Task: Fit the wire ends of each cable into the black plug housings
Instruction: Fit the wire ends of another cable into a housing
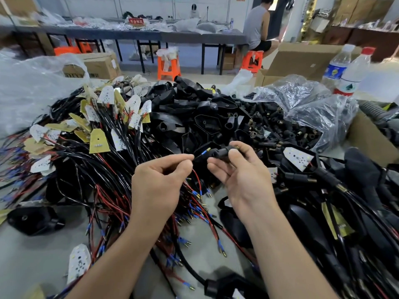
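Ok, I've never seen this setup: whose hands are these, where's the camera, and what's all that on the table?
No machine here: a person works bare-handed, and the one picture comes from a camera on their head, looking down. The left hand pinches a wire whose blue-sleeved tip points at a black housing gripped by the right hand; the tip looks not yet in. On the table lie a tangle of cables with small boards, a heap of black shells and a bag of plugs. Two bottles stand far right. Another person sits behind.
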Demonstrator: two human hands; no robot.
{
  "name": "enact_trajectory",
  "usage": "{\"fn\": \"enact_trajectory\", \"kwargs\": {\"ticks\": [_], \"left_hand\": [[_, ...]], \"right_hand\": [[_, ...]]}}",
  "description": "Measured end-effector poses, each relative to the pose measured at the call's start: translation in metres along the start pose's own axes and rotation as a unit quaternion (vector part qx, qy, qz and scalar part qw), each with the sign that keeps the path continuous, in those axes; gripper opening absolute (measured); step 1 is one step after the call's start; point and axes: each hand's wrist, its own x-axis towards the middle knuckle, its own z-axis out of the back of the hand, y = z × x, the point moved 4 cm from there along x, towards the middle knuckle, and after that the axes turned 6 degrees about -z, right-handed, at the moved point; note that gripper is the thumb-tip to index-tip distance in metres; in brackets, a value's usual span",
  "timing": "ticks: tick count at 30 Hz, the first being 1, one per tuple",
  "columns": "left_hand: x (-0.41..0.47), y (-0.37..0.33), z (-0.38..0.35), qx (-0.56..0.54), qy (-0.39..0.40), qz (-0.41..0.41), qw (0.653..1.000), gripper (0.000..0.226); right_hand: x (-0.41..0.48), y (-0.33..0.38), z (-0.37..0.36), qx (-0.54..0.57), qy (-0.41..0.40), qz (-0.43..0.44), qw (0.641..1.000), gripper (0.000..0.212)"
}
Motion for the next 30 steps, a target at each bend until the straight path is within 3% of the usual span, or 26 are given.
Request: {"fn": "enact_trajectory", "kwargs": {"ticks": [5, 21, 27, 30], "left_hand": [[0.000, 0.002, -0.002, -0.003, 0.019, -0.005, 1.000, 0.014], [-0.008, -0.015, 0.003, 0.172, -0.017, -0.054, 0.983, 0.029], [-0.008, -0.017, 0.001, 0.119, 0.007, -0.059, 0.991, 0.030], [-0.010, -0.020, -0.001, 0.093, 0.012, -0.077, 0.993, 0.029]], "right_hand": [[0.001, -0.003, 0.001, 0.028, -0.003, -0.032, 0.999, 0.016], [-0.004, -0.001, -0.004, -0.033, 0.047, -0.044, 0.997, 0.023], [-0.006, 0.001, -0.004, -0.119, 0.062, -0.004, 0.991, 0.024], [-0.010, -0.004, -0.009, -0.119, 0.088, -0.028, 0.989, 0.022]]}}
